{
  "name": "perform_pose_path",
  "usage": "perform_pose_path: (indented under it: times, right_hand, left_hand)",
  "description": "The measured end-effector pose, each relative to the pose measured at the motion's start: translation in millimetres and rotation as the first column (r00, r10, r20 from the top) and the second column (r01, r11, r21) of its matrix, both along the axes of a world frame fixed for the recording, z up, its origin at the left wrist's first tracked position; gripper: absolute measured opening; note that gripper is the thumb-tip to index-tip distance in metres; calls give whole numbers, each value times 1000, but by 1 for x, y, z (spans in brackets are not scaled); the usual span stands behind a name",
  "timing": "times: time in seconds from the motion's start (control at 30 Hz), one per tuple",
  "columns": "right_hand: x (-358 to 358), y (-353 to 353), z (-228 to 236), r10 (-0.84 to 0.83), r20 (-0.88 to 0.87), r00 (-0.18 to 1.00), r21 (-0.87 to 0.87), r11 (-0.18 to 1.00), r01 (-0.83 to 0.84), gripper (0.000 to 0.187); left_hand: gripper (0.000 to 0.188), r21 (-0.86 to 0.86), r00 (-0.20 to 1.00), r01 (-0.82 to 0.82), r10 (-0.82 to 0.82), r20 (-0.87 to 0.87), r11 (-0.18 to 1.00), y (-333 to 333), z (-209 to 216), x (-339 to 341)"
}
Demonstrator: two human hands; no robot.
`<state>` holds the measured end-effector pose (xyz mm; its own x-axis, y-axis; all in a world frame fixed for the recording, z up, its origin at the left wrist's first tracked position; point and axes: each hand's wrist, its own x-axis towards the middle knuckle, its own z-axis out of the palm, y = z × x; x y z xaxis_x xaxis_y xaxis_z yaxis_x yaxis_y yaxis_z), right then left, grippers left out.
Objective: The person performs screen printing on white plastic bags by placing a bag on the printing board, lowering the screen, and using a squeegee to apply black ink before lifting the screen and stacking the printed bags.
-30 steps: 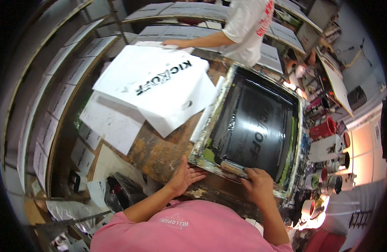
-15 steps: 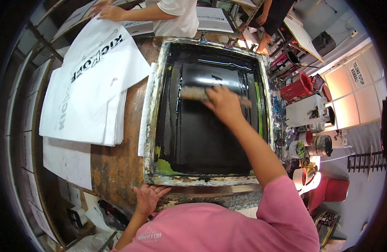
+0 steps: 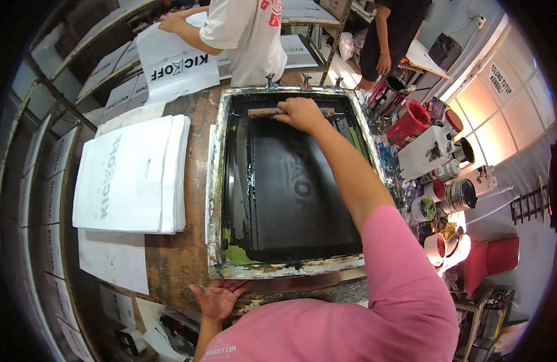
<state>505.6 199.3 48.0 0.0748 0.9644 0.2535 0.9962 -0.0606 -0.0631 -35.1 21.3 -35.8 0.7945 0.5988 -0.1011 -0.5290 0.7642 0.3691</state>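
A screen-printing frame (image 3: 214,181) with pale, ink-stained edges lies before me, its mesh dark with black ink and showing faint lettering. At its far end my right hand (image 3: 300,113) is closed around a wooden-handled squeegee (image 3: 264,112), which spans much of the mesh crosswise. My left hand (image 3: 219,298) rests palm up beneath the near left edge of the frame, fingers spread and holding nothing. Left of the frame sits a stack of printed white sheets (image 3: 118,181).
Across the table (image 3: 169,259), a co-worker in a white shirt (image 3: 239,42) holds a printed sheet (image 3: 182,66). Another person in dark clothes (image 3: 387,48) stands at the far right. Ink tubs, including a red bucket (image 3: 407,122), line the right side. Racks (image 3: 31,199) hold sheets at left.
My right hand has pushed the squeegee away to the far end of the mesh, leaving lettering visible behind it. The co-worker has carried a sheet off the stack toward the racks.
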Motion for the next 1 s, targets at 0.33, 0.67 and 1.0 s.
perform_pose_path:
  times: [0.33,0.67,1.0]
  right_hand:
    - [-148,-206,22,10,-66,998,-99,995,-17,37]
    - [-237,-296,158,-45,56,997,134,990,37,36]
    - [-183,-221,263,-160,153,975,531,846,55,39]
  left_hand:
    - [106,75,999,35,-37,23,997,0,-3,8]
    - [111,343,969,41,-121,214,938,21,80,23]
    - [98,612,356,786,872,-336,-86,45,130,108]
